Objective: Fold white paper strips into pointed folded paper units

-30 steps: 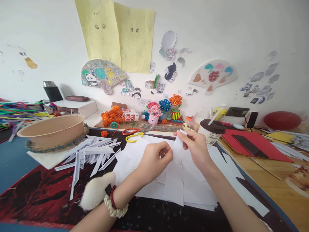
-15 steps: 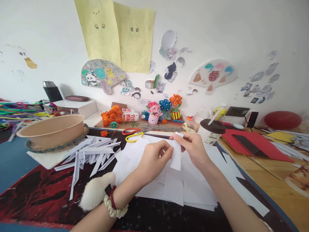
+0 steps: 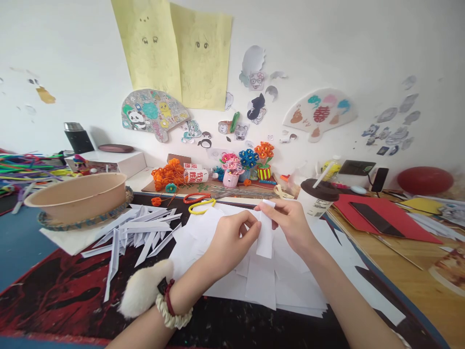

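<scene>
Between my two hands hangs a narrow white paper strip (image 3: 266,237), upright above the loose paper. My left hand (image 3: 232,242) pinches the strip's left edge between thumb and bent fingers. At its upper end, my right hand (image 3: 290,220) grips it with thumb and fingertips. Below lie overlapping white paper sheets (image 3: 298,286) and cut pieces. To the left is a heap of folded white paper strips (image 3: 145,227). A fluffy white ball (image 3: 145,288) rests beside my left wrist, which wears a cream scrunchie (image 3: 173,315).
A beige basin (image 3: 78,194) stands at left. Yellow-handled scissors (image 3: 199,206) lie behind the paper. A lidded cup with a straw (image 3: 316,198) stands near my right hand. Farther right are red folders (image 3: 417,230) with a phone (image 3: 378,219). Orange craft flowers (image 3: 169,174) lie at the back.
</scene>
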Motion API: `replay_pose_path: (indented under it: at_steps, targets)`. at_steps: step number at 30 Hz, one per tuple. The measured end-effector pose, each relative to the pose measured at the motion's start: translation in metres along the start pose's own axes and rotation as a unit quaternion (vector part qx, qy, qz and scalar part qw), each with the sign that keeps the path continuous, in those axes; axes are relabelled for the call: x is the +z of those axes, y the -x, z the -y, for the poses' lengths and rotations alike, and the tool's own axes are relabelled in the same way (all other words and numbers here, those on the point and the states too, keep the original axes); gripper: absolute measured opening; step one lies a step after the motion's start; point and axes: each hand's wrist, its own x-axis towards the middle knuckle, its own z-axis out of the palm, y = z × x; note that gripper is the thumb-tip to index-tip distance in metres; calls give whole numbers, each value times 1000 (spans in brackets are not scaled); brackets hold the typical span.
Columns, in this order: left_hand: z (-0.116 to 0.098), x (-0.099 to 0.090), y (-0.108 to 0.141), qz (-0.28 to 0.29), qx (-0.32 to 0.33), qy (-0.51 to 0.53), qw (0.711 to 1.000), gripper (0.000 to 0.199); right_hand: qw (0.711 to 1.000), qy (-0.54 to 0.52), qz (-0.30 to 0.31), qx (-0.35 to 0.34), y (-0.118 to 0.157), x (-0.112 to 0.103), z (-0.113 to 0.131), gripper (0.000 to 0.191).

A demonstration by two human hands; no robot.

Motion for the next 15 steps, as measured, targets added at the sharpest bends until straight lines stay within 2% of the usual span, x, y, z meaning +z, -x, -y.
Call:
replay_pose_path:
  at_steps: [15]
  targets:
    - [-1,-1,0,18,2,4,1000,20,1000,5,-2,4,0,-1,0,29]
